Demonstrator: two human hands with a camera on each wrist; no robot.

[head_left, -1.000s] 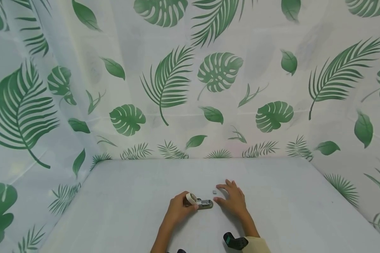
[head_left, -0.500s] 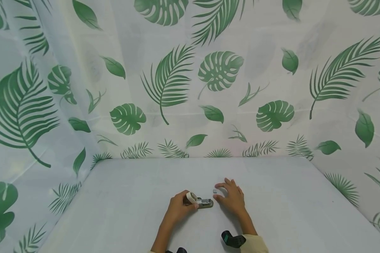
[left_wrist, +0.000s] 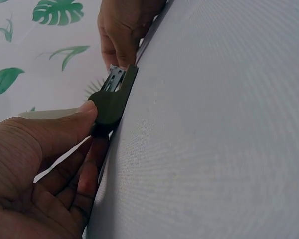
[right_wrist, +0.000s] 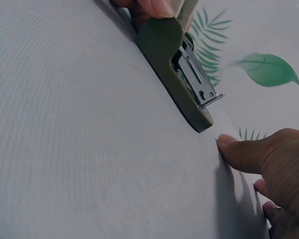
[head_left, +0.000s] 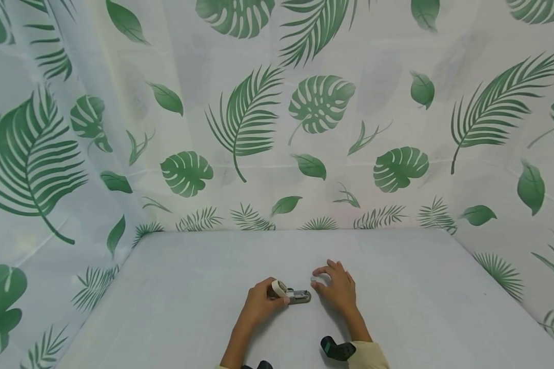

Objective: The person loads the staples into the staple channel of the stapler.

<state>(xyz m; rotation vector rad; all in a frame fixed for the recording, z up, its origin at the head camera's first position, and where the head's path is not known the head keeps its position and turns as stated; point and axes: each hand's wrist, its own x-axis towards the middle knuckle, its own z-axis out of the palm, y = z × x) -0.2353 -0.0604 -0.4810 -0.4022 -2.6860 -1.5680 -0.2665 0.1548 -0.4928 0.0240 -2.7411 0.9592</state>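
An olive-green stapler point(head_left: 299, 296) lies on the white table with its pale top cover swung up, baring the metal staple tray point(right_wrist: 197, 74). My left hand point(head_left: 260, 303) grips it at the hinge end, the thumb point(left_wrist: 89, 107) against its side. Just past the stapler's front end, my right hand point(head_left: 339, 289) has thumb and forefinger curled around a tiny silver piece point(head_left: 313, 279), which looks like a short strip of staples. The thumb point(right_wrist: 228, 140) is low at the table in the right wrist view; the piece itself is hidden there.
The white table point(head_left: 189, 266) stretches around both hands. Behind and beside it hangs a white curtain point(head_left: 258, 195) printed with green leaves. A black wrist device point(head_left: 338, 349) sits at the right sleeve.
The right thumb and forefinger have drawn closer together around the tiny silver piece, and the right forearm has shifted slightly left. The left hand and stapler hold still.
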